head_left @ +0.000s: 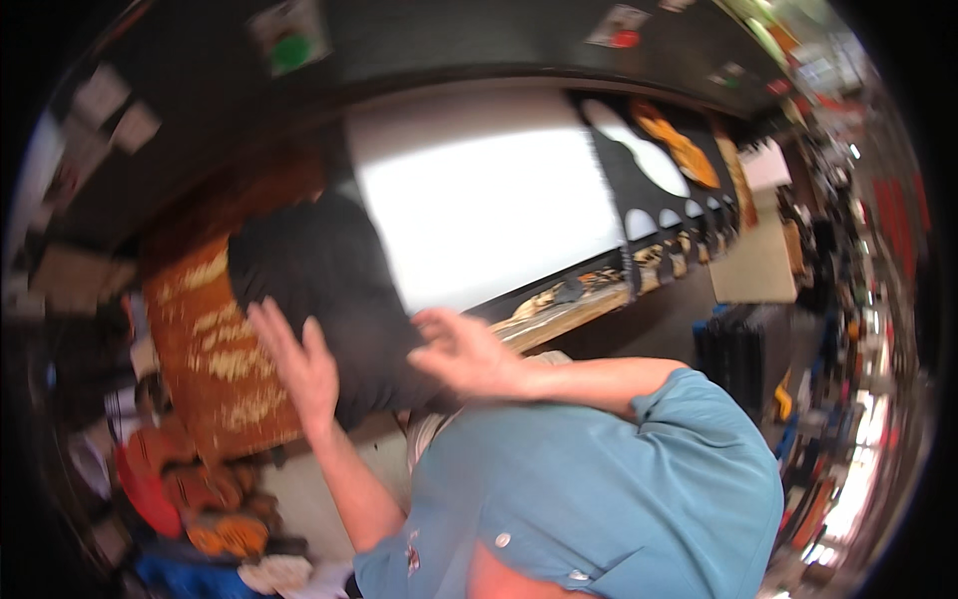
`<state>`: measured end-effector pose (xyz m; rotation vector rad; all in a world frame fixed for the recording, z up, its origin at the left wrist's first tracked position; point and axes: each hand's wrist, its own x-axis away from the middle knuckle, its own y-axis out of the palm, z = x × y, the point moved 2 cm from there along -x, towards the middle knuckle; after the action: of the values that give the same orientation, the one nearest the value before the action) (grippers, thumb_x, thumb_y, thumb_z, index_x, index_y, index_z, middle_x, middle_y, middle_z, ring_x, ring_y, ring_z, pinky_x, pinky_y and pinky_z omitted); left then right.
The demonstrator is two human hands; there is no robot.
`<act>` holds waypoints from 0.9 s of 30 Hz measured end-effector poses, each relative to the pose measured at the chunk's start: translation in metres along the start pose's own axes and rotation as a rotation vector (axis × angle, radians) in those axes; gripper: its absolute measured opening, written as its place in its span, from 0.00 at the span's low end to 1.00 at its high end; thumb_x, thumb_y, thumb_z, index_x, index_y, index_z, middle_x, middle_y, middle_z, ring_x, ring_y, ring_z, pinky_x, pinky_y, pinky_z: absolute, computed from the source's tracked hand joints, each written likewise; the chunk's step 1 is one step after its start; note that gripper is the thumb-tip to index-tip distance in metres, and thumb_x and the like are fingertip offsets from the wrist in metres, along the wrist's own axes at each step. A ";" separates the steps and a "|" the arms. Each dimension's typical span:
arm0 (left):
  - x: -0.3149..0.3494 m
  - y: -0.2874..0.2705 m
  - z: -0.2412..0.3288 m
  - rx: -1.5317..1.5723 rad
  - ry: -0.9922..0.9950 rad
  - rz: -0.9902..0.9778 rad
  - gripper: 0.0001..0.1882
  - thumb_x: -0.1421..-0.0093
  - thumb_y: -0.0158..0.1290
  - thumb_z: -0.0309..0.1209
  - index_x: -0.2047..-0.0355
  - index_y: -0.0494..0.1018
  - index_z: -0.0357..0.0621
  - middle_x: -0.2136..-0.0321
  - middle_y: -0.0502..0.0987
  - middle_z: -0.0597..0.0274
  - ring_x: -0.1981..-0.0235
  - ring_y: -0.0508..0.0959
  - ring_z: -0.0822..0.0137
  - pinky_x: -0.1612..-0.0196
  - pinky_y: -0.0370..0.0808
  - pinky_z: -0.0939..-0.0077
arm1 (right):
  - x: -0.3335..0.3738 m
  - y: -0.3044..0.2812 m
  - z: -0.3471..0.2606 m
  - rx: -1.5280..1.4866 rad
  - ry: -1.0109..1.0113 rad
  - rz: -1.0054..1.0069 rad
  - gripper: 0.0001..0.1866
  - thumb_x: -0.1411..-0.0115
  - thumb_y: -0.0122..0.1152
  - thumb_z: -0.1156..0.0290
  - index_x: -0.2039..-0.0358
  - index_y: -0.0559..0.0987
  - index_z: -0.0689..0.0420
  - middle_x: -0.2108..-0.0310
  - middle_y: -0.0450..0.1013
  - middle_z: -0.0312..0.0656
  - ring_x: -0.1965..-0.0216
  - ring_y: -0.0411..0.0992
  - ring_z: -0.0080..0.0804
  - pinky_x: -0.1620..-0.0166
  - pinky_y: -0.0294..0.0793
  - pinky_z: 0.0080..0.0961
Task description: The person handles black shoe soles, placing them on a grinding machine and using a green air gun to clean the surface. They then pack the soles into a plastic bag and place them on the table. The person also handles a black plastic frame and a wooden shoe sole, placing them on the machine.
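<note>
A piece of black sheet material (319,265), soft-looking and slightly blurred, lies on the left part of the worktable, and its right side meets a bright white panel (489,200). My left hand (304,364) is over the black sheet's near left edge, its fingers stretched out and spread. At the sheet's near right side, by the panel's lower corner, is my right hand (464,349); its fingers are bent but apart, with nothing visible between them. Whether either hand presses on the sheet I cannot tell.
Worn brown tabletop (220,349) shows at left. Right of the panel lie a white sole-shaped piece (639,150) and an orange piece (679,145). Several dark tools line the table's front edge. Brown and orange pieces (230,534) are heaped at lower left. A black crate (733,349) stands at right.
</note>
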<state>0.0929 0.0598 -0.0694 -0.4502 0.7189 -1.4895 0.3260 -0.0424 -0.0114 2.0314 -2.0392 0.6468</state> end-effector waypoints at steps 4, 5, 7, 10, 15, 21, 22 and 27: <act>0.000 -0.005 -0.005 0.055 -0.044 -0.012 0.33 0.24 0.47 0.35 0.23 0.53 0.37 0.21 0.46 0.39 0.20 0.46 0.42 0.21 0.46 0.51 | -0.012 0.030 0.013 -0.288 0.120 0.006 0.40 0.34 0.71 0.55 0.31 0.65 0.63 0.41 0.72 0.59 0.41 0.74 0.41 0.39 0.74 0.36; -0.001 -0.005 -0.007 0.066 -0.054 -0.015 0.33 0.23 0.46 0.36 0.23 0.53 0.37 0.21 0.46 0.40 0.20 0.46 0.43 0.21 0.46 0.52 | -0.018 0.031 0.011 -0.266 0.090 0.061 0.41 0.35 0.71 0.52 0.32 0.66 0.65 0.40 0.72 0.60 0.41 0.75 0.44 0.41 0.76 0.37; -0.003 -0.006 -0.011 0.074 -0.077 -0.015 0.32 0.22 0.44 0.36 0.23 0.53 0.36 0.21 0.47 0.41 0.20 0.47 0.45 0.21 0.47 0.55 | -0.038 0.038 0.000 -0.101 -0.071 0.098 0.42 0.36 0.71 0.48 0.37 0.68 0.70 0.44 0.75 0.64 0.45 0.78 0.52 0.47 0.78 0.42; -0.004 -0.011 -0.013 0.260 -0.090 0.010 0.30 0.21 0.40 0.36 0.24 0.54 0.33 0.21 0.49 0.43 0.21 0.50 0.49 0.21 0.48 0.58 | -0.071 0.041 -0.016 0.231 -0.117 -0.055 0.42 0.37 0.70 0.46 0.45 0.70 0.76 0.52 0.77 0.70 0.50 0.79 0.63 0.53 0.80 0.48; 0.001 -0.019 -0.007 0.825 -0.251 0.206 0.30 0.20 0.33 0.36 0.25 0.54 0.30 0.23 0.53 0.45 0.21 0.52 0.54 0.20 0.45 0.61 | -0.107 0.055 -0.042 0.389 -0.222 -0.070 0.44 0.44 0.76 0.45 0.54 0.70 0.79 0.62 0.78 0.72 0.56 0.80 0.68 0.53 0.81 0.48; -0.008 0.006 0.015 0.915 -0.238 0.355 0.32 0.20 0.35 0.40 0.26 0.54 0.28 0.23 0.54 0.44 0.21 0.51 0.56 0.20 0.42 0.61 | -0.147 0.080 -0.063 0.443 -0.251 -0.098 0.48 0.55 0.83 0.45 0.51 0.72 0.76 0.56 0.79 0.68 0.50 0.79 0.62 0.49 0.80 0.45; -0.009 0.009 0.019 0.921 -0.197 0.350 0.32 0.21 0.36 0.38 0.26 0.55 0.27 0.24 0.55 0.43 0.21 0.51 0.54 0.20 0.42 0.60 | -0.151 0.078 -0.062 0.428 -0.267 -0.097 0.47 0.55 0.83 0.47 0.50 0.73 0.74 0.55 0.78 0.67 0.49 0.78 0.61 0.48 0.80 0.45; 0.012 -0.020 0.029 1.063 -0.193 0.486 0.32 0.21 0.42 0.38 0.25 0.52 0.31 0.23 0.54 0.47 0.22 0.52 0.53 0.21 0.46 0.53 | -0.132 0.059 -0.062 0.330 -0.367 -0.136 0.45 0.53 0.83 0.52 0.46 0.71 0.73 0.55 0.77 0.66 0.52 0.77 0.62 0.49 0.78 0.48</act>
<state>0.0967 0.0426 -0.0366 0.3742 -0.1705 -1.1401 0.2632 0.1011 -0.0234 2.6230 -2.0628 0.6599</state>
